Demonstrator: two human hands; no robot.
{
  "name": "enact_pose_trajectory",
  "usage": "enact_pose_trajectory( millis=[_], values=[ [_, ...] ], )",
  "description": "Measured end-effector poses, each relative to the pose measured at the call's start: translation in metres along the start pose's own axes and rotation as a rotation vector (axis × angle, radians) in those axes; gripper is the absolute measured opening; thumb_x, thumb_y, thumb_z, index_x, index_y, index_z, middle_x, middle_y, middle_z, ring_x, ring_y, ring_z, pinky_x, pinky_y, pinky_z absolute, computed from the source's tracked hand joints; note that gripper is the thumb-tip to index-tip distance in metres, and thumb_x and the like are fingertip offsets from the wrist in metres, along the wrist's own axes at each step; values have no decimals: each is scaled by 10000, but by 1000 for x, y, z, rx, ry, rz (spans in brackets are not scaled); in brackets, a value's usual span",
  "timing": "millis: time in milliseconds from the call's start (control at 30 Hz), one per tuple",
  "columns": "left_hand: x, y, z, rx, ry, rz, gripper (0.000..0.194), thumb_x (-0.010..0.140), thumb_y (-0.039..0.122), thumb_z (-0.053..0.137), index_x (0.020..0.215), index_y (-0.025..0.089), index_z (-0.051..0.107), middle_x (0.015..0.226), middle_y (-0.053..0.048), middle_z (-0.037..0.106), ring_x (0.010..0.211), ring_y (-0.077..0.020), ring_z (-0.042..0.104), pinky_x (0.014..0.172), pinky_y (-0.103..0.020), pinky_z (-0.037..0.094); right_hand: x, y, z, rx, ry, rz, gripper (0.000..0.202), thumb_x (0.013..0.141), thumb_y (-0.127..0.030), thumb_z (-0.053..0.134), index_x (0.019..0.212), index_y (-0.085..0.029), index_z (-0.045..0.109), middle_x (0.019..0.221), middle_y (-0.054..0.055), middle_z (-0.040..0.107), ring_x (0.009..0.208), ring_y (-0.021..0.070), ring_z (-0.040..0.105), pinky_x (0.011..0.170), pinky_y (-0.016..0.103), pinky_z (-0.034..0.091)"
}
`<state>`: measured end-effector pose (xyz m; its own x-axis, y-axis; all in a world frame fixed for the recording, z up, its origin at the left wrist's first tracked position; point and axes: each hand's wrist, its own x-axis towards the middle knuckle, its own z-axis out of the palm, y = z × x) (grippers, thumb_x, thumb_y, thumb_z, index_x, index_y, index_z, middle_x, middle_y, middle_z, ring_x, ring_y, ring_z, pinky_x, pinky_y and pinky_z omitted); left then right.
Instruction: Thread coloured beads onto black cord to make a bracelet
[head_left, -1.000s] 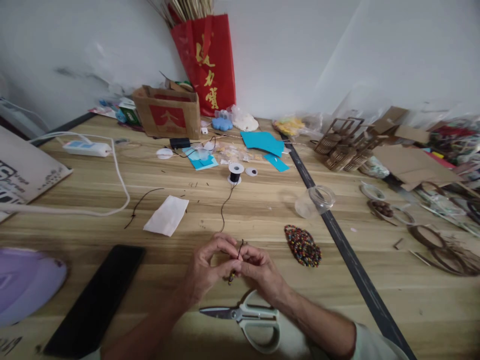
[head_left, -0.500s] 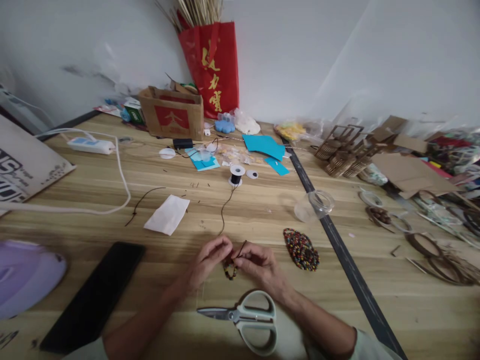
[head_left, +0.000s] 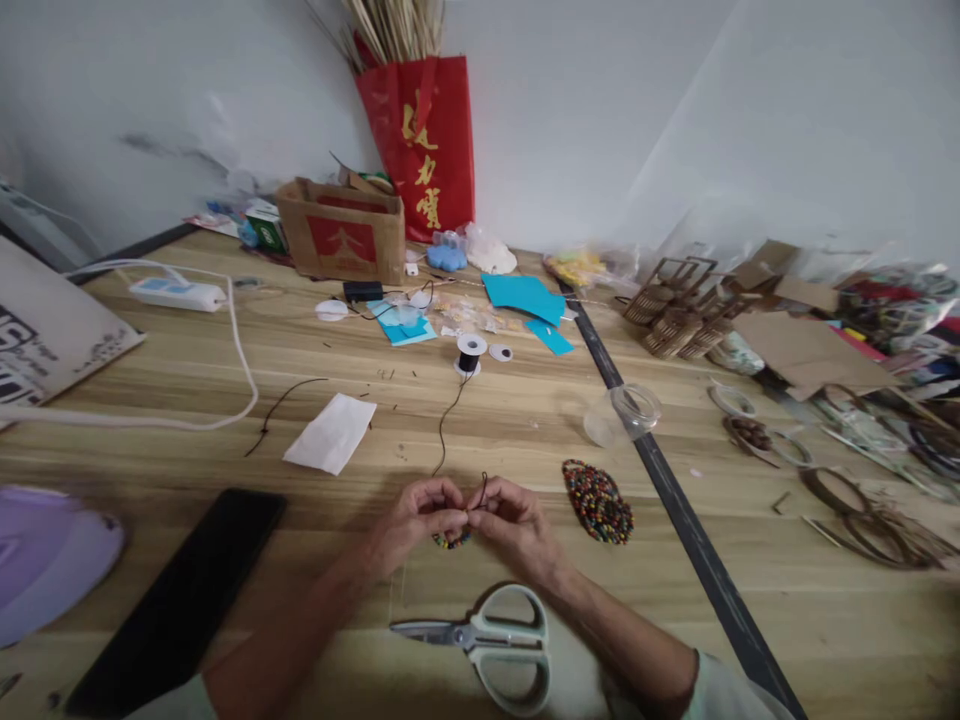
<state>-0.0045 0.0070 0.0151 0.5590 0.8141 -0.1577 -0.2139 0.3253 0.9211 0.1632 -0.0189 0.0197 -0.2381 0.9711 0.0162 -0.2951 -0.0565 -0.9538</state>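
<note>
The table looks smooth, wood-grained, the cord matt, the scissor blades metal, their handles plastic.

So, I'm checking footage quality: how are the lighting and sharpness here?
Head view: dim light, soft shadow by the scissors; head view: clutter at far right looks smeared; head view: held beads too small and soft to count.

A pale grey wall, marked at left by dark smudges and at right by a faint diagonal line, rises behind a wood-grain table crossed by a dark strip under dim, soft light.
</note>
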Motion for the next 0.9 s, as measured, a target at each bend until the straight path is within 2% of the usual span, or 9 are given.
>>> enact_pose_trajectory(
  millis=[200,367,667,900],
  values=[
    [0,-1,-1,-92,-41,-13,288,681,350,750,709,138,557,605,-5,616,550,-107,524,553,-229,390,1,-7,4,54,-82,43,217,769,-356,741,768,-166,636,644,1,670,593,139,652,634,268,515],
    [-1,-1,0,-84,-30,0,270,701,334,732,727,142,543,613,-10,626,555,-110,532,547,-226,387,-1,-6,4,15,-92,16,232,788,-378,718,764,-169,621,666,5,666,617,147,656,666,294,522],
    [-2,-3,-2,-23,-65,22,230,723,328,710,747,140,579,578,17,577,518,-91,490,530,-214,373,-3,-1,-2,-269,21,-167,258,819,-394,679,698,-173,626,733,27,583,678,138,567,636,272,464],
    [-2,0,1,-7,-27,29,255,710,340,730,711,143,568,563,28,548,510,-84,463,523,-208,355,-1,0,-1,-138,35,-77,233,782,-376,718,725,-168,629,676,-5,572,624,112,522,592,235,405]
  ],
)
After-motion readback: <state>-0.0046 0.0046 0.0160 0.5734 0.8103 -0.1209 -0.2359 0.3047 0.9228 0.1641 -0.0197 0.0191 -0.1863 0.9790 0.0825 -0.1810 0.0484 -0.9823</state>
